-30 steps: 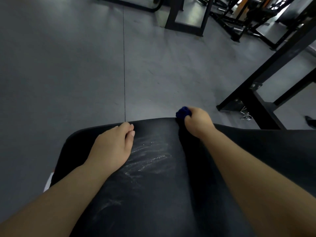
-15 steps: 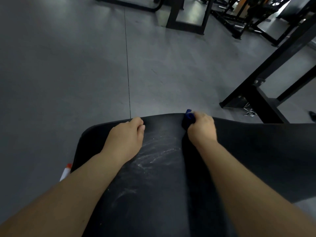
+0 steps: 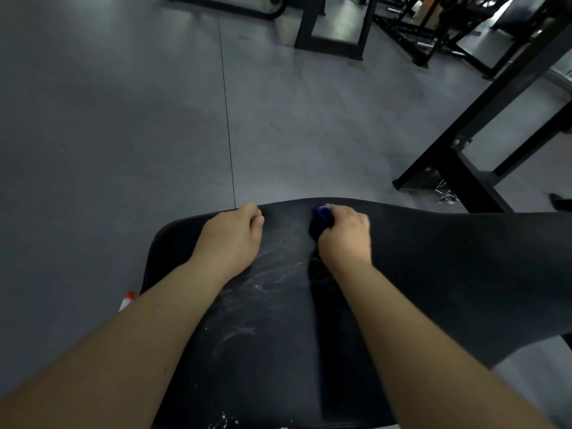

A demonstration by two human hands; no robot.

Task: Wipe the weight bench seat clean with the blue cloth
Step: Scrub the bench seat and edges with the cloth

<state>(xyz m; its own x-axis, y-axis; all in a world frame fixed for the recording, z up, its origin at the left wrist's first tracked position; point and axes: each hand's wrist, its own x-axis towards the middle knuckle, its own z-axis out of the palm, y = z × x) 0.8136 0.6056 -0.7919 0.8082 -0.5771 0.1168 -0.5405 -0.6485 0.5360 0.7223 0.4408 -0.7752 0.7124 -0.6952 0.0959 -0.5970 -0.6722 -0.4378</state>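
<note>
Black vinyl weight bench seat (image 3: 433, 274) fills the lower half of the head view, its far edge curving just ahead of both hands. Right hand (image 3: 345, 238) sits near that far edge, fingers curled tight around the blue cloth (image 3: 322, 221); cloth is bunched into a wad, mostly hidden in the fist, pressed onto the seat surface. Left hand (image 3: 230, 243) rests on the seat just left of it, palm down, fingers pressed together and hooked over the far edge; tips not visible. White dusty smears (image 3: 272, 274) lie on the vinyl between the two hands and trail back toward the camera, with more specks at the near edge. Both forearms cross the seat and cover a good part of it. Grey floor (image 3: 108, 119) beyond, one thin seam line running away from the seat. Black steel frame (image 3: 458, 168) stands on the floor at right, well apart from the hands; more dark frames at the top. Small red-and-white object (image 3: 127, 300) pokes out beside the seat's left edge, can't identify it.
</note>
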